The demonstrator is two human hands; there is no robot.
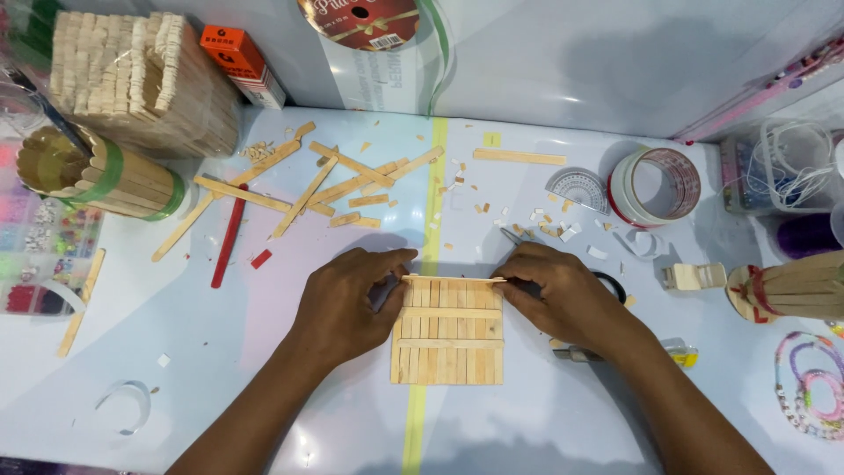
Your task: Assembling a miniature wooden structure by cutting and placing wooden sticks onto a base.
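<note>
Fingertips of the left hand (338, 308) and right hand (563, 295) pinch closed on either end of a single stick (453, 280), laid along the top edge of the stick panel (448, 339) lying between both hands. Loose sticks (308, 189) lie well beyond the fingers; bare table (220, 369) opens nearer the wrists.

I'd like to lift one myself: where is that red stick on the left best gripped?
The red stick lies flat, running nearly toward and away from the person, clear of the loose wooden sticks except at its far end. Probably pinch its long edges near the middle, coming from straight above, since nothing crowds it there.
</note>
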